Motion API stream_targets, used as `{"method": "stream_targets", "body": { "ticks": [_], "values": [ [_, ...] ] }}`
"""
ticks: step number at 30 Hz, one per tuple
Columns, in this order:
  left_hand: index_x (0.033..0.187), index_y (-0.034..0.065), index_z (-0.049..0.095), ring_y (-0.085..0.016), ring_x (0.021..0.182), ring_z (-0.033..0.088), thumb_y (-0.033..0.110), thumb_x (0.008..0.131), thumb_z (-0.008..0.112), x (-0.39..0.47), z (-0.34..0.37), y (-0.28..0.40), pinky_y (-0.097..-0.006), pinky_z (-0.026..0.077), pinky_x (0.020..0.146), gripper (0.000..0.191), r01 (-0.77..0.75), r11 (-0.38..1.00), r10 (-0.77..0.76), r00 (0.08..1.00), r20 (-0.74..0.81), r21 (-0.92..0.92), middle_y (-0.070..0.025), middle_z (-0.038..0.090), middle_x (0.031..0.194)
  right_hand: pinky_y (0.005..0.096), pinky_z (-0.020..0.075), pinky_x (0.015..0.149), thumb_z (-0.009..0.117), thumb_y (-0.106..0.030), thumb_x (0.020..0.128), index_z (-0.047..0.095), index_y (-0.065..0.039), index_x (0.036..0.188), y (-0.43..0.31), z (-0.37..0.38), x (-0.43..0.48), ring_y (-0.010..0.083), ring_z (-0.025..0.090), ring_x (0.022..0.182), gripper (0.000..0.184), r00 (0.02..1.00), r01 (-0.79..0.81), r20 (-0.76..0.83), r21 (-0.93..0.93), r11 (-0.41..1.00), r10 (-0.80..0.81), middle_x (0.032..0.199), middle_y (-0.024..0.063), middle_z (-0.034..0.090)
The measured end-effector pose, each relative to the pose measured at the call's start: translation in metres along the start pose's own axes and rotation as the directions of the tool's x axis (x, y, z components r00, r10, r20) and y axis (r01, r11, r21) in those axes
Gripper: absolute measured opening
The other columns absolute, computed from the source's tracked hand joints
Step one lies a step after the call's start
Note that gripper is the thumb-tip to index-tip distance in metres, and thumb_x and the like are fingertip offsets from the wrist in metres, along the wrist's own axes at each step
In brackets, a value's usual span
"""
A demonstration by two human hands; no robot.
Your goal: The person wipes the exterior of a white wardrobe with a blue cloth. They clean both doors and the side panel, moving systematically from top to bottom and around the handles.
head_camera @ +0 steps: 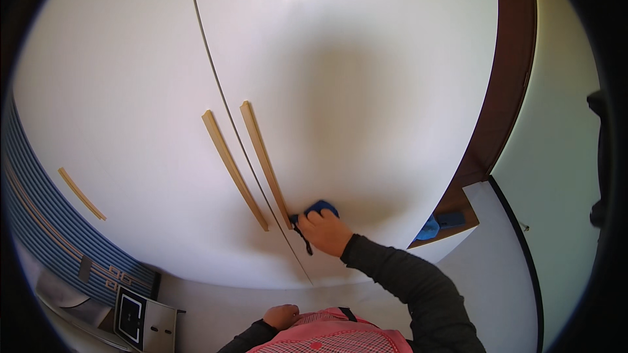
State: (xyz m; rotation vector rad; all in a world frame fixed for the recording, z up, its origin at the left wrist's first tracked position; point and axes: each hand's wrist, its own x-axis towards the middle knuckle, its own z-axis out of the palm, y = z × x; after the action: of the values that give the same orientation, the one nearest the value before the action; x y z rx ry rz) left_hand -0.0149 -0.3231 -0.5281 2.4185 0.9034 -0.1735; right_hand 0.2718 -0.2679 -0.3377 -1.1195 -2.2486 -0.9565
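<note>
My right hand (325,231) presses a dark blue cloth (321,206) against the white right-hand wardrobe door (382,132). The cloth touches or lies just beside the lower end of that door's long wooden handle (265,164), and a dark strip of it hangs below my fingers. A matching handle (235,171) runs along the left-hand door (132,83), across the narrow gap. Low down, my left hand (282,317) rests by the pink checked apron (324,338) at my body. Its fingers are curled and partly hidden, so whether they grip anything is unclear.
A shorter wooden handle (82,194) sits further left, before a blue ribbed panel (59,235). At lower left stands a small cabinet with a dark-panelled top (130,316). Right of the wardrobe, a wooden shelf (454,201) holds blue items, below a dark brown door (510,59).
</note>
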Motion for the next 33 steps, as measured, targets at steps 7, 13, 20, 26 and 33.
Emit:
{"method": "stream_targets", "body": {
  "ticks": [7,13,20,26,33],
  "values": [
    [0.091,0.0093,0.066,-0.035,0.087,0.066,0.044,0.093,0.055,-0.007,-0.001,0.003,-0.0476,0.052,0.074,0.036,0.028,1.000,-0.028,0.999,0.024,0.010,-0.0131,0.068,0.091,0.0372,0.0424,0.070,0.061,-0.012,0.077,0.065,-0.010,0.109,0.115,-0.124,0.109,0.0228,0.051,0.089,0.032,0.902,-0.063,-0.431,-0.210,0.976,-0.034,0.099,0.0055,0.055],
    [0.090,0.0088,0.065,-0.035,0.087,0.065,0.043,0.093,0.055,-0.012,0.000,0.003,-0.0478,0.052,0.073,0.036,0.038,0.999,-0.038,0.999,0.006,-0.005,-0.0133,0.068,0.090,0.0323,0.0507,0.078,0.066,-0.007,0.082,0.069,-0.017,0.114,0.167,-0.212,0.205,0.0225,0.060,0.091,0.034,0.831,-0.253,-0.556,-0.426,0.869,-0.030,0.101,0.0058,0.063],
    [0.089,0.0098,0.067,-0.035,0.084,0.065,0.043,0.092,0.058,-0.018,0.006,-0.006,-0.0475,0.052,0.071,0.034,0.065,0.997,-0.066,0.997,-0.047,-0.038,-0.0119,0.068,0.088,0.0367,0.0416,0.074,0.066,-0.013,0.079,0.069,-0.013,0.114,0.129,-0.149,0.164,0.0236,0.053,0.091,0.035,0.840,-0.159,-0.542,-0.311,0.937,-0.037,0.109,0.0052,0.057],
    [0.089,0.0099,0.067,-0.035,0.084,0.065,0.043,0.092,0.059,-0.021,0.010,-0.010,-0.0472,0.052,0.071,0.034,0.073,0.996,-0.078,0.993,-0.091,-0.052,-0.0125,0.068,0.087,0.0349,0.0371,0.068,0.064,-0.016,0.081,0.069,-0.013,0.109,0.063,-0.065,0.078,0.0203,0.049,0.085,0.029,0.957,-0.034,-0.288,-0.235,0.971,-0.036,0.110,0.0042,0.057],
    [0.087,0.0102,0.066,-0.035,0.082,0.065,0.043,0.092,0.060,-0.026,0.008,-0.008,-0.0473,0.052,0.071,0.033,0.107,0.993,-0.112,0.988,-0.108,-0.051,-0.0132,0.068,0.085,0.0312,0.0359,0.065,0.062,-0.019,0.086,0.069,-0.005,0.103,0.008,0.028,-0.032,0.0161,0.050,0.081,0.022,0.995,0.091,-0.044,-0.052,0.995,-0.093,0.101,0.0034,0.060]
  ]
}}
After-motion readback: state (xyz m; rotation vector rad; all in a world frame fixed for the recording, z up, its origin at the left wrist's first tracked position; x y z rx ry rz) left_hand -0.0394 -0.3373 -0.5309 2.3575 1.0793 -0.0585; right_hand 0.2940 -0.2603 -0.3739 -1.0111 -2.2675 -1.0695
